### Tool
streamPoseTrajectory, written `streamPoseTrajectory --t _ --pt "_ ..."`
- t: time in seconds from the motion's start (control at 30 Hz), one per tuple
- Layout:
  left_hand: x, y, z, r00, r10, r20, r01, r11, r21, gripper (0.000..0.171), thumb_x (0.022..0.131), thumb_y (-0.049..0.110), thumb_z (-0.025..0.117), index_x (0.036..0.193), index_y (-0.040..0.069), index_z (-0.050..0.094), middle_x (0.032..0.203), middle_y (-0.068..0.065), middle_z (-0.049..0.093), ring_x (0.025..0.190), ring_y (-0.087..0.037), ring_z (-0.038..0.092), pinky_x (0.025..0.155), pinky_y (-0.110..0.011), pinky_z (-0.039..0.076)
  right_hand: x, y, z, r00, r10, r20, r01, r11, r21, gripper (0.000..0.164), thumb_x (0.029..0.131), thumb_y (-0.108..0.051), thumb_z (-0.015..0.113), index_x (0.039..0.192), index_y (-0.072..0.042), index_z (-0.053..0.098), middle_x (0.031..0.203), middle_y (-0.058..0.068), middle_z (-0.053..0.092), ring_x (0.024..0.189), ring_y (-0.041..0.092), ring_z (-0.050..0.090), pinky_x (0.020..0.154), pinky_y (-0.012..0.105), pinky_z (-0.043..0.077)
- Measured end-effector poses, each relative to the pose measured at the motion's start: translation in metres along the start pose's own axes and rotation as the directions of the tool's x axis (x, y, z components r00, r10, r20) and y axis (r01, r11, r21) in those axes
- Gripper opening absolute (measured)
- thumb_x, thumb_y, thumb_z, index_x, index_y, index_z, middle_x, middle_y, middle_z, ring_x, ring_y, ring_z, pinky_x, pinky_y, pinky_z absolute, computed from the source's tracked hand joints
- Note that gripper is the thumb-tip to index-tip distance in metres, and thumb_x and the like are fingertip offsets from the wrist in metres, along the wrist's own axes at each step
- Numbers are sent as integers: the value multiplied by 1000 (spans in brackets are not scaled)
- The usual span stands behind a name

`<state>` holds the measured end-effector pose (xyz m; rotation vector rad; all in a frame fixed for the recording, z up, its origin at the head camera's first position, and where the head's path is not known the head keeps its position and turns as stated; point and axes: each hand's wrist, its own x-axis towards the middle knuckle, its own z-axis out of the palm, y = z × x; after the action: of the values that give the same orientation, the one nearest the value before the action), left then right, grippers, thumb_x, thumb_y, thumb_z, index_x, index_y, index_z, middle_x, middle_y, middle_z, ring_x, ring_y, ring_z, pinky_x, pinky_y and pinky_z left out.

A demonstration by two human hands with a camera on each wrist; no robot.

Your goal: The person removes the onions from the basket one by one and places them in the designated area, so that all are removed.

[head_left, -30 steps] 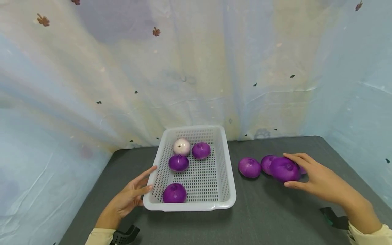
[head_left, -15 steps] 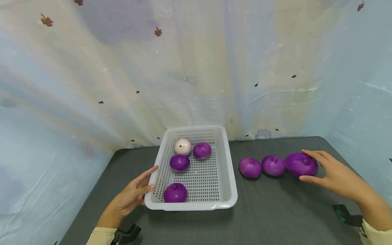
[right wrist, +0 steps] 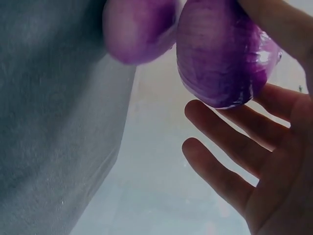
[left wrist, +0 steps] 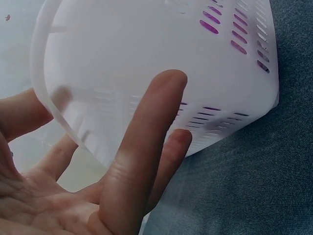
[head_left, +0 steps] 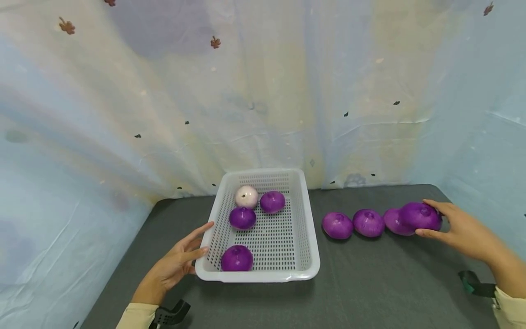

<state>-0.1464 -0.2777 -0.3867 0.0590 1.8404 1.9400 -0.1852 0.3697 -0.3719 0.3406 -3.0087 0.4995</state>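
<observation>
My right hand (head_left: 468,230) holds a glossy purple onion (head_left: 420,216) between thumb and fingers at the right end of the onion row. In the right wrist view, this onion (right wrist: 220,54) hangs beside another purple onion (right wrist: 139,29), and two fingers stretch out below it. The held onion partly covers the third onion (head_left: 396,223) of the row. My left hand (head_left: 174,267) rests with thumb and index fingertips on the left rim of a white perforated plastic basket (head_left: 310,256). In the left wrist view, its other fingers (left wrist: 142,142) extend outside the basket wall.
Inside the basket lie a white onion (head_left: 246,196) and three purple onions, one of them (head_left: 237,258) near the front left corner. Two further purple onions (head_left: 337,225) sit on the dark grey table (head_left: 361,292) right of the basket. A patterned curtain (head_left: 271,91) hangs behind.
My right hand has moved right with the held onion, along the row, uncovering the second onion and then part of the third. My left hand stays at the basket rim.
</observation>
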Motion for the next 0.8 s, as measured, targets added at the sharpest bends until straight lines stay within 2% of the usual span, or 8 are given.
streamPoseTrajectory --t 0.2,0.47,0.8 --pt "0 0 1 1000 0 -4 0 1000 1 67 97 12 54 151 35 21 146 -11 37 113 -31 61 79 -56 53 12 18 -4 999 24 47 -25 1000 6 95 82 -51 69 142 12 30 130 42 42 113 57 43 82 67 40" --pt "0 1 2 1000 0 -10 0 1000 7 67 97 12 54 151 35 23 147 -12 35 113 -31 61 79 -54 54 18 35 -4 997 60 55 -59 998 -18 95 82 -53 68 139 15 32 122 43 47 105 56 50 72 61 45" --pt "-1 0 1 1000 8 -9 -8 1000 16 66 97 12 54 151 35 23 145 -11 38 113 -30 62 79 -54 54 23 55 4 990 116 84 -112 992 -50 95 85 -54 64 132 23 33 120 50 43 104 61 48 75 63 44"
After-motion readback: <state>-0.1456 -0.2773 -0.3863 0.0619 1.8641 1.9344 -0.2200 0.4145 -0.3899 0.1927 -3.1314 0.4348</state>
